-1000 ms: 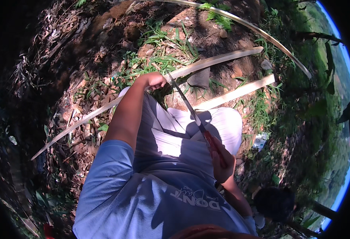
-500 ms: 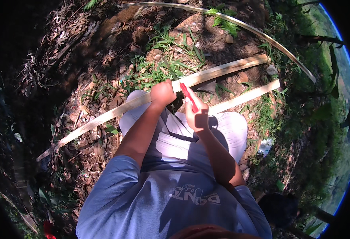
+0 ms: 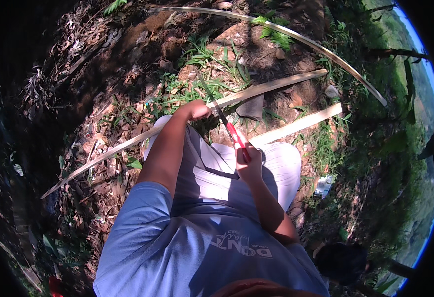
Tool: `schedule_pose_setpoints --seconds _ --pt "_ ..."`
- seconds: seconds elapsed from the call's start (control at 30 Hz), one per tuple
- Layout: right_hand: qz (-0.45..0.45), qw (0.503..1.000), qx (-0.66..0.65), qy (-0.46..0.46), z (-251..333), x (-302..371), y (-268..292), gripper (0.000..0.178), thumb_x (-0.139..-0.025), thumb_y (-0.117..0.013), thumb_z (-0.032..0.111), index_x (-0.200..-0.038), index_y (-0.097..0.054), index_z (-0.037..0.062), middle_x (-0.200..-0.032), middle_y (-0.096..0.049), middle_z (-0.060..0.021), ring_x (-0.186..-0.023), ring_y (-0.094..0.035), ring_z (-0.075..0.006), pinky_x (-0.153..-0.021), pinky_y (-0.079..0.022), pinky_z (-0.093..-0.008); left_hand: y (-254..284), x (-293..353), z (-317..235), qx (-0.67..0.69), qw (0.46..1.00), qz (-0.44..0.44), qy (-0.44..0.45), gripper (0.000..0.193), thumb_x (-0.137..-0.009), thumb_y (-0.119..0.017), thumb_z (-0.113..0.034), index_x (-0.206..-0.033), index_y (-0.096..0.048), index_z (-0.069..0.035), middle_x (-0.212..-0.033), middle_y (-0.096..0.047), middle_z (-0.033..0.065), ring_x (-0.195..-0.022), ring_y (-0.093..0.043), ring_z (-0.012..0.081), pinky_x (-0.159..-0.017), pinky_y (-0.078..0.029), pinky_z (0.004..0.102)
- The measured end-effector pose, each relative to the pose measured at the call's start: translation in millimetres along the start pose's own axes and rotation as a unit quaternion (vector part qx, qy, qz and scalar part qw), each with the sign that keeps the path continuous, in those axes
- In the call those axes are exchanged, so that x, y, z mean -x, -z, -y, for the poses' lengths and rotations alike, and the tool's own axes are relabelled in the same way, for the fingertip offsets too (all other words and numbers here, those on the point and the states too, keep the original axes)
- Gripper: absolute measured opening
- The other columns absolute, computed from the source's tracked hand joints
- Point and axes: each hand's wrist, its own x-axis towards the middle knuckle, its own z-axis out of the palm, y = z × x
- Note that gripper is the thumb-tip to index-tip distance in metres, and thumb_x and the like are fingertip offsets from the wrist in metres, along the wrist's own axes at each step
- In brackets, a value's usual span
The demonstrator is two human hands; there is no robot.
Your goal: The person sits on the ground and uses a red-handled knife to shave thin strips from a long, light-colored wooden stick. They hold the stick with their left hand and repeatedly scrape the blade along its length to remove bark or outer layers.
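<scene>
I sit on the ground in a blue shirt and light trousers. My left hand [image 3: 195, 109] grips a long pale bamboo strip [image 3: 271, 87] that runs from lower left to upper right across my knees. My right hand [image 3: 249, 163] holds a knife [image 3: 229, 126] with a red handle and a dark blade. The blade points up and away, its tip near the strip just right of my left hand.
A second, shorter pale strip [image 3: 301, 124] lies on the soil past my right knee. A long thin curved strip [image 3: 296, 37] arcs across the top. A grey stone [image 3: 251, 106], grass tufts, dry leaves and a slope with green plants lie around.
My right hand with the knife has come up from my lap toward the strip, and the blade now reaches close to my left hand. My left hand keeps its grip on the strip.
</scene>
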Motion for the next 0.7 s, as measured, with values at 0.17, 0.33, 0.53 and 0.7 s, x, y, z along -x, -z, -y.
schedule_pose_setpoints --seconds 0.17,0.33,0.53,0.7 --pt "0.036 0.997 0.042 -0.047 81 67 73 0.044 -0.108 -0.064 0.009 -0.151 -0.063 -0.0004 -0.118 -0.080 -0.0158 -0.104 -0.075 -0.0166 -0.091 -0.056 -0.0292 7 10 -6 0.154 0.983 0.100 0.028 0.023 -0.084 -0.070 -0.017 -0.068 -0.054 -0.014 -0.060 -0.040 -0.0045 -0.050 -0.032 0.0112 -0.049 -0.025 0.0333" --pt "0.018 0.999 0.037 -0.010 86 83 85 0.044 -0.107 -0.063 0.006 -0.151 -0.064 0.0000 -0.114 -0.080 -0.0175 -0.100 -0.075 -0.0152 -0.089 -0.057 -0.0296 6 21 -21 -0.056 0.996 -0.063 -0.037 0.018 -0.080 -0.074 -0.020 -0.088 -0.077 -0.004 -0.079 -0.073 0.0121 -0.068 -0.068 0.0241 -0.060 -0.050 0.0397" --pt "0.036 0.995 0.075 -0.047 103 82 82 0.043 -0.108 -0.060 0.005 -0.150 -0.064 -0.0009 -0.109 -0.080 -0.0163 -0.094 -0.072 -0.0109 -0.082 -0.057 -0.0290 -28 56 -38 -0.300 0.929 -0.218 0.000 0.029 -0.081 -0.074 -0.018 -0.105 -0.084 -0.006 -0.109 -0.081 0.0214 -0.104 -0.079 0.0402 -0.091 -0.064 0.0502" --pt "0.022 0.997 0.072 -0.015 85 51 65 0.042 -0.108 -0.063 0.007 -0.149 -0.065 -0.0008 -0.099 -0.079 -0.0116 -0.083 -0.070 -0.0096 -0.075 -0.055 -0.0272 -28 41 -14 -0.291 0.923 -0.250 -0.013 0.022 -0.085 -0.073 -0.016 -0.101 -0.084 -0.006 -0.107 -0.081 0.0209 -0.100 -0.080 0.0405 -0.090 -0.064 0.0499"
